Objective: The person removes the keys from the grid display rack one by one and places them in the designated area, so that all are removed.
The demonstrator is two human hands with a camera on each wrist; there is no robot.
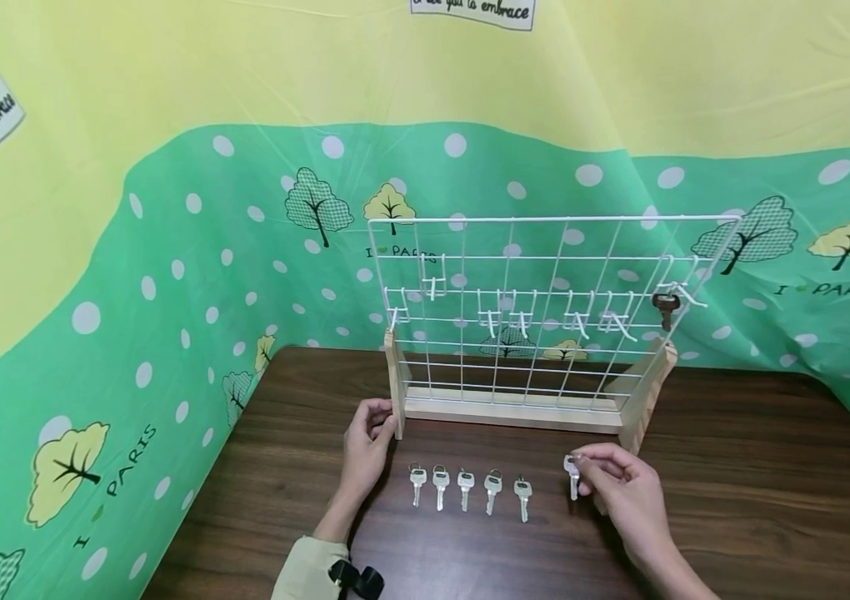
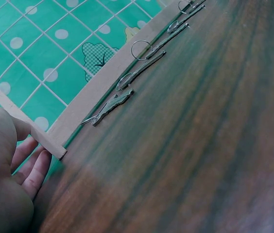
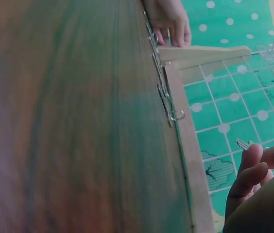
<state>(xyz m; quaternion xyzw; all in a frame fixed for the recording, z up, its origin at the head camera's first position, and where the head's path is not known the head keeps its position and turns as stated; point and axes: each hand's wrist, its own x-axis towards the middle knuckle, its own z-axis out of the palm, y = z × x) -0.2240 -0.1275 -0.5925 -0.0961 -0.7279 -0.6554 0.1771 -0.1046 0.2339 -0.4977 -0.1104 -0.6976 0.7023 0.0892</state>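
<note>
A white wire grid rack [image 1: 512, 414] on a wooden base stands upright on the table. My left hand [image 1: 367, 446] grips its left wooden end piece [image 2: 27, 121], fingers behind it in the left wrist view. Between the thumb and fingers of my right hand [image 1: 626, 485] is a silver key [image 1: 572, 479], held above the table in front of the rack's right end; its tip [image 3: 243, 144] shows in the right wrist view. Several silver keys [image 1: 466, 487] with rings lie in a row on the table between the hands. One dark-headed key [image 1: 667, 308] hangs from the rightmost hook.
Several white hooks [image 1: 521, 321] hang along the grid, one of them higher at the upper left. The dark wooden table [image 1: 755, 483] extends to both sides of the rack. A green and yellow patterned cloth [image 1: 192, 250] hangs behind and to the left.
</note>
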